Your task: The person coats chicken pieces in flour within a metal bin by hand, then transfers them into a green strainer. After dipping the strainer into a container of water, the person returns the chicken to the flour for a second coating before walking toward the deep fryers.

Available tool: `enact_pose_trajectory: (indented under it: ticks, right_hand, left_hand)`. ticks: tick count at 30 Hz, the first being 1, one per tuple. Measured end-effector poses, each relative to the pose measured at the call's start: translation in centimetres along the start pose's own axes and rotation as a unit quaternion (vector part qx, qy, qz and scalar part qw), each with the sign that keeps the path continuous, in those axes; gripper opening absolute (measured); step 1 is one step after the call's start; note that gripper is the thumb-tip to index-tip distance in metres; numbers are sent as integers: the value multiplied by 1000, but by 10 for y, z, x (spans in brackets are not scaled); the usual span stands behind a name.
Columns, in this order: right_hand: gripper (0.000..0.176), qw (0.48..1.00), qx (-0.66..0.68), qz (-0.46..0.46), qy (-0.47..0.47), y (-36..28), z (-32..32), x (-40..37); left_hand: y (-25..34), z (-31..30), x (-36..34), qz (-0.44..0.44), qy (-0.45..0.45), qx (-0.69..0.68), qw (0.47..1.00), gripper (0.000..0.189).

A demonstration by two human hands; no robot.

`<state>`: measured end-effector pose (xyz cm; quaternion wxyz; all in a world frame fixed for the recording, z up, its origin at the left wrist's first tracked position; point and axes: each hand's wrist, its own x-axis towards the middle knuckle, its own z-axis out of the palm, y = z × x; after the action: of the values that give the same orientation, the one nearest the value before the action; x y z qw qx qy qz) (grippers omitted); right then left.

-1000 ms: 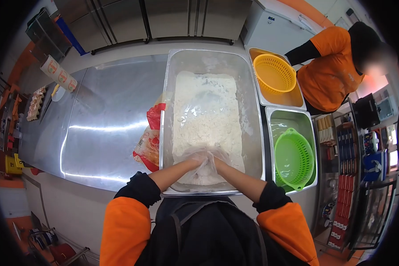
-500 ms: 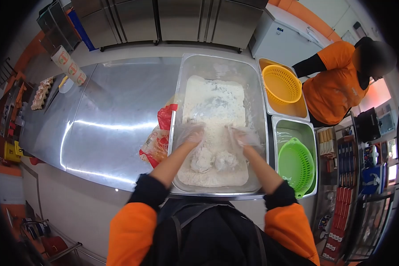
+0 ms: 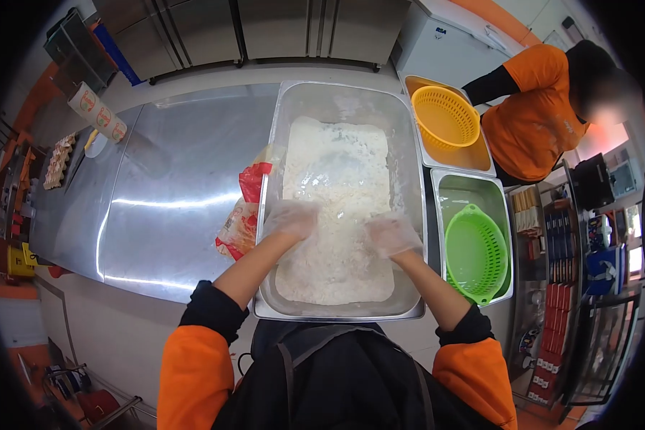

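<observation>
A deep metal tub (image 3: 344, 308) holds a bed of white flour (image 3: 337, 172). My left hand (image 3: 295, 218), in a loose clear plastic glove, is over the left part of the flour. It looks open, its fingers stretched toward the middle. On the other side, my right hand (image 3: 390, 235), gloved the same way, is also open with its fingers pointing inward. Loose flour covers the near part between my wrists, and the lumps there cannot be made out. I see nothing gripped in either hand.
To the right stand a yellow basket (image 3: 446, 118) in a metal pan and a green basket (image 3: 476, 251) in another pan holding liquid. A red and clear bag (image 3: 244, 218) lies left of the tub on the steel table (image 3: 186, 165). Another person (image 3: 534, 118) works at the right.
Two flour-coated lumps near the front of the tub no longer show; loose flour lies there. My hands have shifted slightly, and the whole view has moved a little.
</observation>
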<state>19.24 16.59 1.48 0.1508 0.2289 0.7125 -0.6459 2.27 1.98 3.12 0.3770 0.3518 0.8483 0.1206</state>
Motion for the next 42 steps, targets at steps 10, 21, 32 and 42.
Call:
enact_pose_trajectory:
  ticks: [10,21,32,42]
  right_hand:
    - [48,979,171,30,105,84,85,79]
    - [35,944,-316,-88,36,-106,-15,1]
    - [28,986,111,3,-123,15,20,80]
    - [41,878,-465,-92,-64,18,9,-2]
  left_hand:
    - [-37,127,25,119,58,-367,921,46]
    - [-9,0,0,-7,-115,-423,899,40]
    - [-7,-3,-10,115,222,124,960,24]
    - [4,26,-9,35,-102,-78,991,73]
